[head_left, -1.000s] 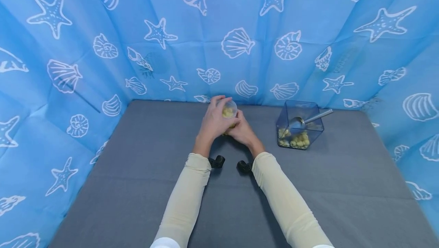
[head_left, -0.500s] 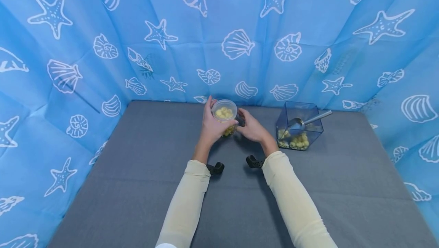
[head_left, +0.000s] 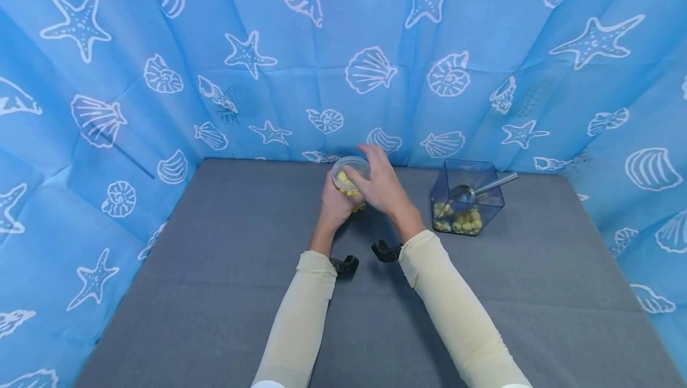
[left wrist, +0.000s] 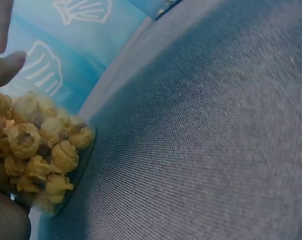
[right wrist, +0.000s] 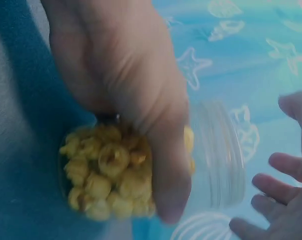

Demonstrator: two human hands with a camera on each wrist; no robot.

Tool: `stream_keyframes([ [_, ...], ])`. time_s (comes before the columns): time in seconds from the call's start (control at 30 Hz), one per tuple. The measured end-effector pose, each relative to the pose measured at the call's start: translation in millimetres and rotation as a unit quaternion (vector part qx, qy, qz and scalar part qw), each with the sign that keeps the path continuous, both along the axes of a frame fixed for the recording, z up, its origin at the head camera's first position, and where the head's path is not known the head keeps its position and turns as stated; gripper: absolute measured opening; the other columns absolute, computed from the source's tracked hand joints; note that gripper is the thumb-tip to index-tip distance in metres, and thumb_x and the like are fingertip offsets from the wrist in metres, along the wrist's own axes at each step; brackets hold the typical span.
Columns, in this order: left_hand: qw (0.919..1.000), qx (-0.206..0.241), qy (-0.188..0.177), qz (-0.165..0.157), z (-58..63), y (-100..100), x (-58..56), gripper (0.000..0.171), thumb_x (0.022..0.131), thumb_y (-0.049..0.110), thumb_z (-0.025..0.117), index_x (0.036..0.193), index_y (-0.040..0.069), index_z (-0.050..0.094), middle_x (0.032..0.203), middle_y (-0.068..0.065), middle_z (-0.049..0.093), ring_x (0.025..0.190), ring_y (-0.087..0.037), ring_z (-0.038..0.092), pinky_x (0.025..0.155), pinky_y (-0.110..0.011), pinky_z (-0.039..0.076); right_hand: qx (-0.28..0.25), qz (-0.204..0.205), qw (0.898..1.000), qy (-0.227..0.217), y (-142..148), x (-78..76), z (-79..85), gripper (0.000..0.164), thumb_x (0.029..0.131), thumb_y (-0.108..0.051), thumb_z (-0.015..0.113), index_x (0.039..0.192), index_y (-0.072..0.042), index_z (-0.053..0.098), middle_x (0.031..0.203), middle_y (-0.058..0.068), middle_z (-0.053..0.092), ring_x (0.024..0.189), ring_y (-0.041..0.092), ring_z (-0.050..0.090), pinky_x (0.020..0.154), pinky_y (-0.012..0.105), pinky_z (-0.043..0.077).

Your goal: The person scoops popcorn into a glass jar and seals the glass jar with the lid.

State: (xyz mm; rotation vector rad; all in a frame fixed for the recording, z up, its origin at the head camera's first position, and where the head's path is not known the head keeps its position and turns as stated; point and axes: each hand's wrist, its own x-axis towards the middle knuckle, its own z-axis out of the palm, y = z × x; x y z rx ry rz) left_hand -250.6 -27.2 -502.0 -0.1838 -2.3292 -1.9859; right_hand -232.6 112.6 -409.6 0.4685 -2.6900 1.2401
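Note:
A clear round jar (head_left: 339, 168) packed with yellow popcorn (right wrist: 113, 162) is near the back of the table. My left hand (head_left: 336, 200) grips its side, the thumb wrapped across the wall in the right wrist view. Over the jar's top hovers my right hand (head_left: 383, 186), its thumb covering part of the round opening in the head view. Seen from the right wrist, the right-hand fingers (right wrist: 278, 165) are spread and apart from the clear ridged rim. Whether a clear lid sits on the jar, I cannot tell.
To the right stands a see-through blue bin (head_left: 491, 202) with some popcorn at its bottom. A metal scoop (head_left: 496, 183) leans in it, handle over the rim. Grey cloth (head_left: 225, 292) covers the table, and a blue shell-patterned curtain (head_left: 300, 90) hangs behind.
My right hand has come from the jar's right side up over its top. The left hand has shifted from around the upper jar to lower on its side.

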Motion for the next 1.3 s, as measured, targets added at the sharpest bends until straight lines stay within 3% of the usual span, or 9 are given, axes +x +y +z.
stream_keyframes([
  [0.17,0.9993,-0.029,0.019,-0.012,-2.0,-5.2,-3.3,0.063,0.084,0.016,0.076,0.14,0.006,0.049,0.125,-0.013,0.06,0.111,-0.026,0.06,0.095,-0.042,0.052,0.056,-0.005,0.998,-0.008,-20.3,-8.2,0.0,0.079,0.097,-0.058,0.06,0.157,-0.011,0.038,0.163,0.013,0.033,0.152,0.032,0.032,0.122,0.053,0.034],
  [0.23,0.9983,-0.051,0.025,-0.014,-0.6,-6.5,-3.8,0.059,0.085,0.015,0.074,0.137,0.002,0.05,0.121,-0.015,0.061,0.107,-0.028,0.06,0.093,-0.043,0.051,0.077,-0.015,0.997,-0.011,-25.9,-13.3,-6.8,0.081,0.094,-0.061,0.062,0.155,-0.012,0.041,0.161,0.012,0.036,0.15,0.032,0.034,0.121,0.053,0.035],
  [0.3,0.9969,-0.074,0.023,-0.014,0.5,-7.8,-2.9,0.062,0.086,0.014,0.071,0.141,0.0,0.047,0.124,-0.018,0.06,0.109,-0.032,0.059,0.096,-0.046,0.05,0.096,-0.023,0.995,0.002,-29.8,-17.1,-14.7,0.08,0.093,-0.06,0.064,0.153,-0.011,0.045,0.158,0.013,0.041,0.148,0.033,0.037,0.119,0.052,0.038],
  [0.4,0.9944,-0.105,0.012,-0.009,0.2,-7.9,-2.2,0.078,0.088,0.015,0.067,0.155,0.001,0.03,0.14,-0.023,0.052,0.125,-0.036,0.055,0.108,-0.052,0.045,0.12,-0.035,0.992,0.032,-31.9,-19.1,-24.4,0.073,0.092,-0.054,0.068,0.148,-0.01,0.051,0.152,0.013,0.047,0.142,0.034,0.042,0.115,0.052,0.041],
  [0.47,0.9946,-0.104,0.001,-0.008,-0.3,-8.0,-1.6,0.08,0.09,0.015,0.066,0.158,0.004,0.026,0.145,-0.022,0.049,0.13,-0.036,0.052,0.111,-0.052,0.043,0.13,-0.038,0.99,0.048,-32.2,-19.0,-26.2,0.069,0.093,-0.05,0.068,0.147,-0.01,0.052,0.15,0.014,0.049,0.14,0.034,0.044,0.114,0.051,0.042],
  [0.67,0.9966,-0.082,-0.006,-0.011,0.6,-9.2,-0.7,0.078,0.092,0.015,0.067,0.158,0.005,0.027,0.145,-0.021,0.05,0.129,-0.035,0.053,0.11,-0.052,0.044,0.143,-0.043,0.988,0.048,-35.3,-18.0,-25.6,0.067,0.095,-0.046,0.066,0.148,-0.009,0.05,0.15,0.015,0.049,0.138,0.035,0.045,0.114,0.051,0.042],
  [1.0,0.9936,-0.11,0.023,-0.015,1.6,-10.0,-0.1,0.064,0.095,0.012,0.061,0.152,0.004,0.035,0.139,-0.021,0.054,0.124,-0.036,0.056,0.109,-0.051,0.045,0.159,-0.09,0.982,0.052,-44.4,-15.5,-28.2,0.066,0.098,-0.048,0.061,0.148,-0.007,0.047,0.147,0.018,0.047,0.134,0.038,0.044,0.11,0.056,0.041],
  [1.3,0.9937,-0.109,0.004,-0.026,3.4,-11.0,-2.2,0.069,0.096,0.016,0.064,0.155,0.005,0.03,0.146,-0.02,0.05,0.13,-0.034,0.053,0.112,-0.05,0.044,0.193,-0.059,0.979,0.033,-39.1,-17.4,-20.7,0.067,0.098,-0.048,0.06,0.149,-0.008,0.045,0.15,0.016,0.047,0.137,0.038,0.045,0.111,0.057,0.043],
])
